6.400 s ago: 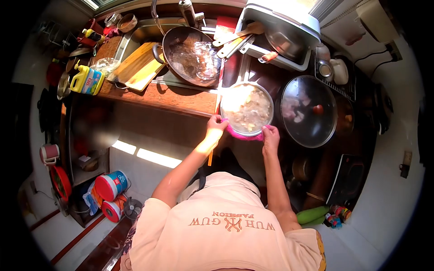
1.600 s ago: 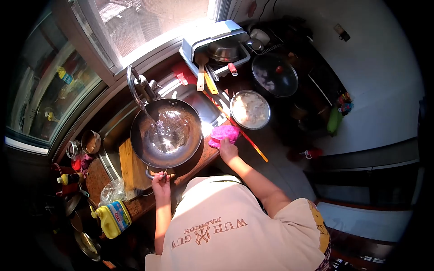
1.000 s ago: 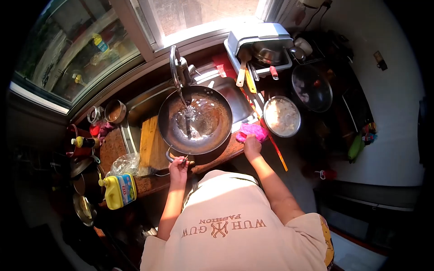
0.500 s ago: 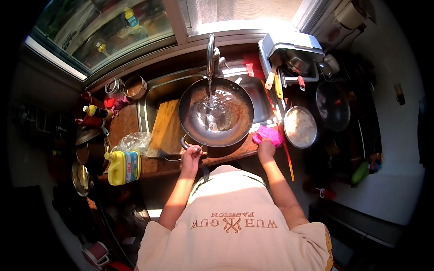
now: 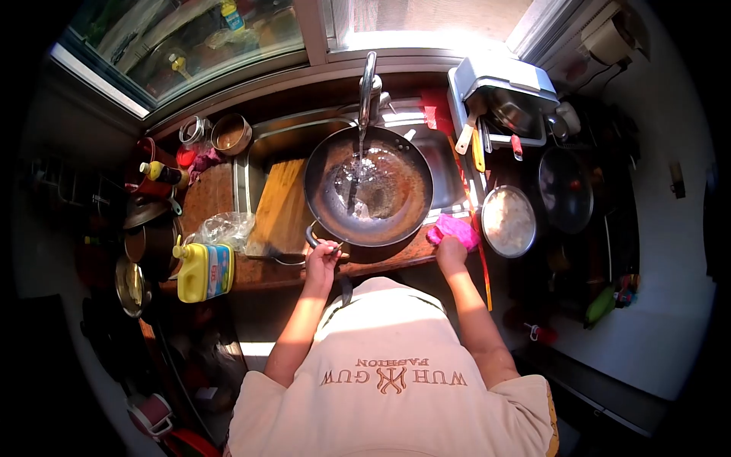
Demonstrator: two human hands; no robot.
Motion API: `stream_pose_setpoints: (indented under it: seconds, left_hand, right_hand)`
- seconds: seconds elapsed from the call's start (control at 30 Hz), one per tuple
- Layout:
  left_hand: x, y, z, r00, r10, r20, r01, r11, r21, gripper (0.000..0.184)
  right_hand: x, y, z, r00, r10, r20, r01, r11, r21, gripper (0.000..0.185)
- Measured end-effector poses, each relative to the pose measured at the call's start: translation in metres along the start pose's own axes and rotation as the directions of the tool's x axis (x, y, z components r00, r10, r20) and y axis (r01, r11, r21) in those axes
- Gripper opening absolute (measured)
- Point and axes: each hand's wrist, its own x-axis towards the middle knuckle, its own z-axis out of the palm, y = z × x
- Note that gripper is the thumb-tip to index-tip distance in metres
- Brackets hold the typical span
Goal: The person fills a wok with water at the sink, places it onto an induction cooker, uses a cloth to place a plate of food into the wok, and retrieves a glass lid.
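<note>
A large dark wok [image 5: 411, 194] rests over the sink under a running faucet [image 5: 368, 95]. Water streams into it and pools in its bottom. At the near left rim, my left hand [image 5: 323, 257] is closed around the wok's looped handle [image 5: 311, 234]. My right hand [image 5: 452, 253] grips a bright pink cloth [image 5: 457, 227] at the counter's front edge, right of the wok. Its fingertips are partly hidden by the cloth.
A wooden cutting board [image 5: 279, 196] leans in the sink, left of the wok. A yellow jug [image 5: 199, 273] and a plastic bag [image 5: 225, 228] sit at left. On the right are a metal bowl [image 5: 509, 221], a dish rack [image 5: 502, 80] with utensils, and a dark pan [image 5: 565, 190].
The camera view has shifted slightly, so the surroundings sit a little differently in frame. Both hands keep their grips on the handle and the cloth, and water still runs.
</note>
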Motion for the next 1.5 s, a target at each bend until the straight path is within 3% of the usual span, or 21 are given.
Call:
stream_pose_setpoints:
  seconds: [0.17, 0.23, 0.27, 0.33, 0.37, 0.43, 0.6, 0.73, 0.9, 1.07, 1.2, 1.3, 1.4, 1.5]
  left_hand:
    - [-0.003, 0.002, 0.006, 0.999, 0.028, -0.020, -0.028, 1.000, 0.005, 0.009]
    - [-0.004, 0.003, 0.007, 0.999, 0.038, -0.022, -0.038, 0.999, 0.005, 0.010]
    - [-0.004, 0.003, 0.007, 0.999, 0.036, -0.012, -0.036, 0.999, 0.013, 0.010]
    - [-0.004, 0.002, 0.006, 0.999, 0.035, -0.008, -0.035, 0.999, 0.020, 0.011]
    - [-0.002, 0.000, 0.004, 0.999, 0.041, -0.016, -0.040, 0.999, 0.020, 0.010]
    - [-0.001, -0.001, 0.003, 0.998, 0.052, -0.026, -0.052, 0.999, 0.016, 0.010]
    - [0.003, -0.007, -0.002, 0.997, 0.076, -0.013, -0.076, 0.997, 0.021, 0.009]
    - [0.001, -0.007, 0.001, 0.995, 0.101, -0.029, -0.100, 0.995, 0.012, 0.009]
    - [-0.004, -0.004, 0.008, 0.991, 0.121, -0.051, -0.122, 0.993, -0.003, 0.009]
    - [0.000, -0.009, 0.003, 0.990, 0.130, -0.062, -0.130, 0.992, -0.003, 0.011]
    - [0.005, -0.012, 0.003, 0.983, 0.150, -0.104, -0.156, 0.987, -0.047, 0.030]
    - [0.007, -0.012, 0.006, 0.977, 0.197, -0.078, -0.203, 0.976, -0.084, 0.035]
    - [0.010, -0.015, 0.004, 0.974, 0.220, -0.060, -0.222, 0.975, -0.028, 0.036]
    - [0.006, -0.009, 0.011, 0.976, 0.213, -0.052, -0.215, 0.976, -0.041, 0.035]
  right_hand:
    - [0.009, -0.008, -0.028, 0.988, -0.029, 0.153, 0.038, 0.998, -0.057, 0.011]
    - [0.005, -0.022, -0.050, 0.999, -0.044, 0.006, 0.044, 0.998, 0.049, 0.011]
    - [0.009, -0.024, -0.048, 0.999, -0.052, 0.013, 0.051, 0.998, 0.045, 0.011]
    - [0.015, -0.028, -0.048, 0.908, -0.217, -0.358, 0.303, 0.931, 0.204, 0.010]
    - [0.019, -0.032, -0.048, 0.908, -0.223, -0.355, 0.308, 0.929, 0.203, 0.010]
    - [0.021, -0.049, -0.056, 0.802, -0.255, -0.540, 0.426, 0.878, 0.218, 0.009]
    - [0.023, -0.073, -0.052, 0.724, -0.280, -0.630, 0.513, 0.830, 0.220, 0.009]
    - [0.021, -0.074, -0.026, 0.696, -0.393, -0.602, 0.597, 0.782, 0.180, 0.010]
    - [0.014, -0.072, -0.025, 0.808, -0.346, -0.477, 0.517, 0.804, 0.292, 0.007]
    - [0.024, -0.069, -0.027, 0.820, -0.348, -0.454, 0.509, 0.807, 0.299, 0.010]
    - [0.030, -0.071, -0.033, 0.847, -0.418, -0.330, 0.488, 0.856, 0.168, 0.013]
    - [0.033, -0.077, -0.050, 0.940, -0.334, -0.069, 0.341, 0.925, 0.168, 0.018]
    - [0.045, -0.078, -0.054, 0.945, -0.325, -0.033, 0.323, 0.918, 0.230, 0.017]
    - [0.068, -0.083, -0.059, 0.885, -0.442, -0.146, 0.465, 0.854, 0.234, 0.015]
